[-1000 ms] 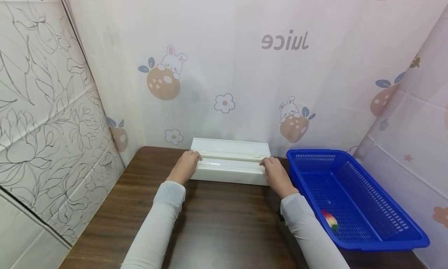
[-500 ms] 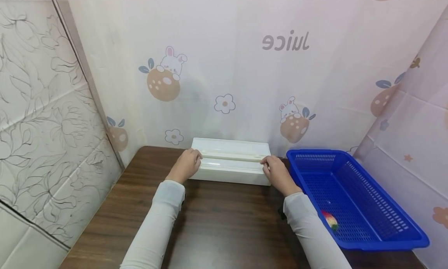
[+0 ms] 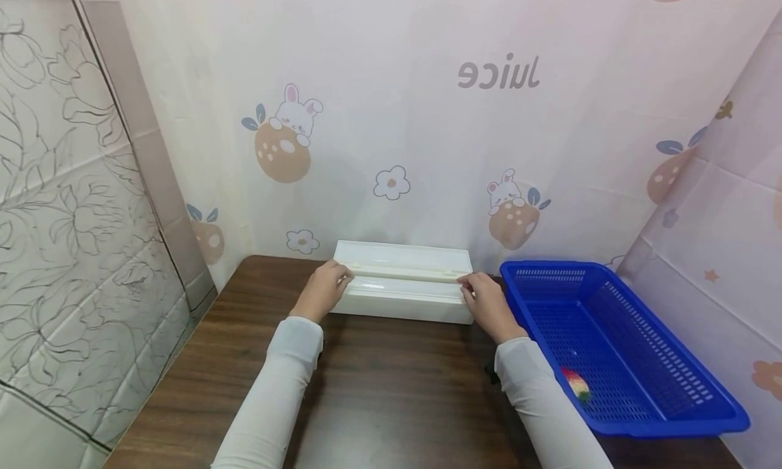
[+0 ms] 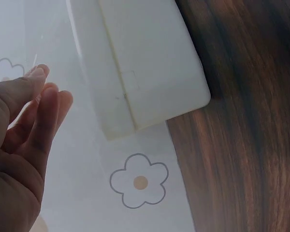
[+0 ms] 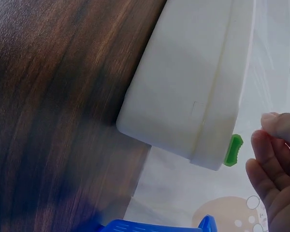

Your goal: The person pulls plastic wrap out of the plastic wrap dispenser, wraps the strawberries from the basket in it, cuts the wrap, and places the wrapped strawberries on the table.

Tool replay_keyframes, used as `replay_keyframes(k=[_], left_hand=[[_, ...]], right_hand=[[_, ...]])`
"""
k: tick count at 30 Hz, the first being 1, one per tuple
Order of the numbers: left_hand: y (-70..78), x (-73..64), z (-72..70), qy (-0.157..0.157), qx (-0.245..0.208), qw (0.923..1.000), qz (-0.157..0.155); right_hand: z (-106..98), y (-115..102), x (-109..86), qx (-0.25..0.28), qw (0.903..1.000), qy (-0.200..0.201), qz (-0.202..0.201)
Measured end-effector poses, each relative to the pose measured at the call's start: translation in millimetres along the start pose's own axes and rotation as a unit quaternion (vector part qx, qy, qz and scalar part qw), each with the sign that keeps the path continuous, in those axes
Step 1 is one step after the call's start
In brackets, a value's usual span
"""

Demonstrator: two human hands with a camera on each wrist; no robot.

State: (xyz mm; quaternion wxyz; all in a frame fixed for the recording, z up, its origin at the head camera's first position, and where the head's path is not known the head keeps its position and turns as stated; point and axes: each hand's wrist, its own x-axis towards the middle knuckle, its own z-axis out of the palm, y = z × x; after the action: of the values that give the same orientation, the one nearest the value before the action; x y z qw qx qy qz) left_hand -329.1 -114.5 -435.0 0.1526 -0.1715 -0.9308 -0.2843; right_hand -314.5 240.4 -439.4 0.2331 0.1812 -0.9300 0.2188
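Observation:
A long white cling film dispenser point(image 3: 403, 307) lies at the back of the table. A green slider point(image 5: 233, 151) sticks out at its end in the right wrist view. My left hand point(image 3: 324, 289) is at the dispenser's left end, thumb against fingertips, pinching what looks like the edge of clear cling film point(image 4: 41, 41). At the right end, my right hand point(image 3: 487, 306) pinches in the same way. The film is so transparent that only faint streaks show, and its full extent cannot be made out.
A blue perforated basket point(image 3: 690, 428) stands on the right of the brown wooden table point(image 3: 391, 394). Inside it lies a small red, yellow and green piece point(image 3: 576, 384). A printed curtain point(image 3: 391, 116) hangs right behind the dispenser.
My right hand has shifted slightly to the right. The left hand keeps nearly the same place, and the dispenser and basket stay where they were.

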Motion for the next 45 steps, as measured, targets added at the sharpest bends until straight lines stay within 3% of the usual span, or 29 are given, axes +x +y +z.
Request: replay_keyframes(k=[6,16,20,26,45], left_hand=[[0.3,-0.6,-2.5,0.012,-0.022,0.9995,0.018],[0.6,-1.8,-5.4,0.026,-0.021,0.9988,0.035],[1.1,-2.9,-6.7,0.026,-0.019,0.9991,0.028],[1.6,-6.5,-11.3,0.032,-0.025,0.9991,0.016],[3.9,-11.8,-23.9,0.074,-0.030,0.9960,0.040]], right_hand=[[-1,1,-0.5,0.002,0.9997,0.008,0.023],[-6,-3,-2.7,0.040,0.9978,0.024,0.047],[-7,-4,-4.5,0.056,0.9964,0.031,0.056],[-11,-5,-6.7,0.062,0.9959,0.053,0.039],[-25,-14,-7.7,0.061,0.9914,0.116,-0.003]])
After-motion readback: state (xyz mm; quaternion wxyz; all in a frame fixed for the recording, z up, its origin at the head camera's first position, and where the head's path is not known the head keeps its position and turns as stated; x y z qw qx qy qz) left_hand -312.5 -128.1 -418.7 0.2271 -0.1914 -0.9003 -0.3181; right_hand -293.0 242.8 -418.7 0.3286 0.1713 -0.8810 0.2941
